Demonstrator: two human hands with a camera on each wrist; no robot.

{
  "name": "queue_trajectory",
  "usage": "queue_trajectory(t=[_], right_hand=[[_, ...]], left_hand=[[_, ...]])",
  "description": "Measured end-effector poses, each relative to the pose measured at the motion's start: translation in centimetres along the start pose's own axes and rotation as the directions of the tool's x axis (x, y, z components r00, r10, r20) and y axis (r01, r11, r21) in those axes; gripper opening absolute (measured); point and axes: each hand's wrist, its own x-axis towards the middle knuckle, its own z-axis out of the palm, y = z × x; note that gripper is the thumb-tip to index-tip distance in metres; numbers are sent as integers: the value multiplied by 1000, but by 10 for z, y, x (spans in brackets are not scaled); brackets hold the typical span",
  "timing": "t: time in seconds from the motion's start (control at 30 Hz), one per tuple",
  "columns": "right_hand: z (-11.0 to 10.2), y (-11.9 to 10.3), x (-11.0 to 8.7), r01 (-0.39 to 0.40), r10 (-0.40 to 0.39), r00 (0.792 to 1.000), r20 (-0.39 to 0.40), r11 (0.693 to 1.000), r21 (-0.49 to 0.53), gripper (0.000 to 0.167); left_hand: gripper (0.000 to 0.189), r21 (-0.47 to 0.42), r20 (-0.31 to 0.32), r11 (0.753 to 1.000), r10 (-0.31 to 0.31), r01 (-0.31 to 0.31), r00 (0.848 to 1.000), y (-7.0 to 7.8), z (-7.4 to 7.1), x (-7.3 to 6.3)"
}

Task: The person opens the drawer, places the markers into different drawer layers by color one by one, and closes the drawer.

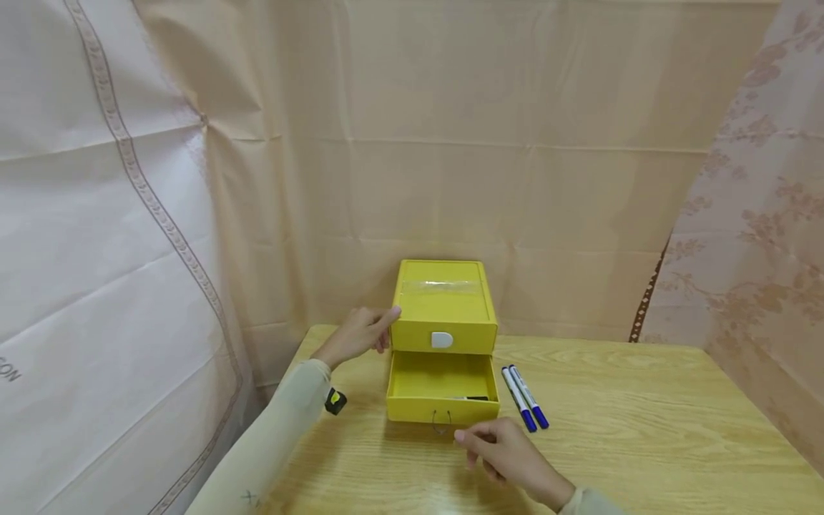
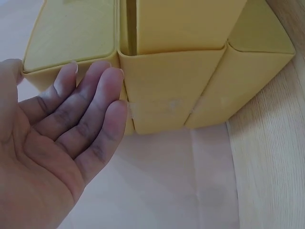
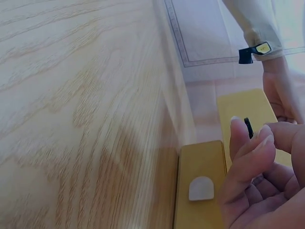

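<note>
A small yellow two-drawer box (image 1: 444,304) stands near the table's back edge. Its lower drawer (image 1: 444,410) is pulled out, with a black-and-white pen (image 1: 475,398) lying inside behind the front wall. From that wall hangs a thin dark loop (image 1: 440,428). My left hand (image 1: 360,332) rests at the box's left side, thumb at the upper edge; its fingers reach along the yellow wall in the left wrist view. In front of the drawer, my right hand (image 1: 505,454) has loosely bent fingers, fingertips just right of the loop. A narrow dark strip (image 3: 249,128) shows between its fingertips in the right wrist view.
Two white markers with blue caps (image 1: 524,397) lie side by side on the wooden table (image 1: 618,400), right of the drawer. A white tab (image 1: 441,340) marks the upper drawer's front. Cloth curtains (image 1: 444,143) hang behind and on both sides.
</note>
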Motion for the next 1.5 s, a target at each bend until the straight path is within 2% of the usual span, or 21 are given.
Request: queue_trajectory(t=[0.53, 0.77, 1.07, 1.27, 1.5], right_hand=[[12, -5, 13, 6, -5, 1000, -30, 999, 40, 37], [12, -2, 19, -9, 12, 999, -46, 998, 61, 35], [11, -3, 22, -2, 4, 1000, -29, 997, 77, 34], [13, -5, 22, -12, 15, 999, -43, 997, 81, 28], [15, -6, 25, -16, 22, 997, -71, 996, 93, 28]], left_hand=[[60, 19, -28, 1000, -9, 10, 1000, 2, 4, 0], [61, 8, -15, 1000, -3, 3, 1000, 2, 4, 1], [59, 9, -5, 1000, 2, -2, 1000, 3, 0, 0], [58, 17, -7, 1000, -6, 6, 1000, 4, 1, -1], [59, 19, 1, 1000, -7, 7, 1000, 5, 0, 0]])
